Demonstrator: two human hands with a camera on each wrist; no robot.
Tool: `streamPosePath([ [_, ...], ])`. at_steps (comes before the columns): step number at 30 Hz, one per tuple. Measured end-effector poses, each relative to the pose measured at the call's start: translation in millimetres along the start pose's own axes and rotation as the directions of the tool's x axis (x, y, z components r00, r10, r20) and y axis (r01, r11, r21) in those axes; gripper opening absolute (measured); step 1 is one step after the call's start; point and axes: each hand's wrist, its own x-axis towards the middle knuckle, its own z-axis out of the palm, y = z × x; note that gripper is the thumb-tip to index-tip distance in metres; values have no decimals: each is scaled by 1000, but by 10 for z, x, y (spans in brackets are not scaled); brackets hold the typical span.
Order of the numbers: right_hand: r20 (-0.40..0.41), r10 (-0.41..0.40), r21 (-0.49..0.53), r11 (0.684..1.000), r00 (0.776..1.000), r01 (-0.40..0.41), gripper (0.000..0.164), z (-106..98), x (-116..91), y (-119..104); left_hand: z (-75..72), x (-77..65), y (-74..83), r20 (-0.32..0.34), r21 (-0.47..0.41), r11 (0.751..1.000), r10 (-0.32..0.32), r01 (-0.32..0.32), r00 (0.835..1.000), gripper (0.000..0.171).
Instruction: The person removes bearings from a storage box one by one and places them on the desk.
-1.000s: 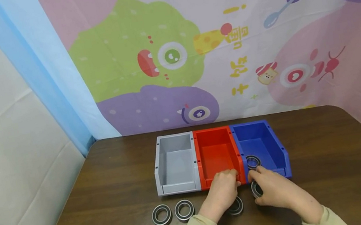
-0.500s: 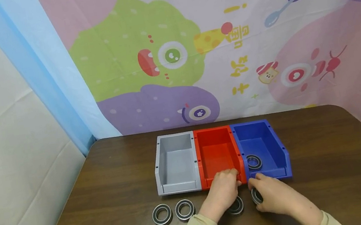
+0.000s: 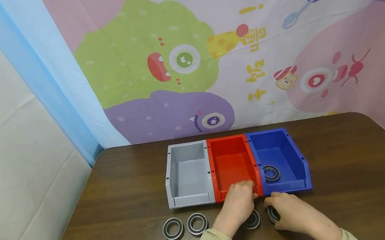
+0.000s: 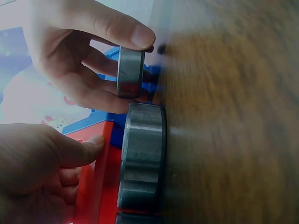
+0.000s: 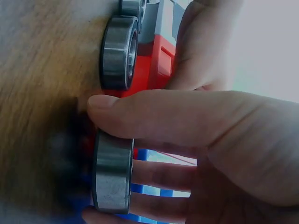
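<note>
My right hand grips a ball bearing just in front of the blue bin; in the right wrist view the thumb lies across the edge of this bearing. Whether it touches the table I cannot tell. With thumb and curled fingers, my left hand holds the front wall of the red bin. Beside the left wrist a second bearing lies flat, partly hidden by that hand. Another bearing is inside the blue bin, near its left front corner.
Two more bearings, a left one and a right one, lie in front of the grey bin. The three bins stand side by side on the brown table. A printed cloth hangs behind.
My right hand has moved slightly toward me and left with its bearing, away from the blue bin's front edge. The left hand stays on the red bin.
</note>
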Motion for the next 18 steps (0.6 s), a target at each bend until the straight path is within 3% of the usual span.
streamPosePath([
  [18,-39,59,-49,997,998,-61,44,107,-10,-53,1,-4,-1,2,-5,1000,0,0,1000,9],
])
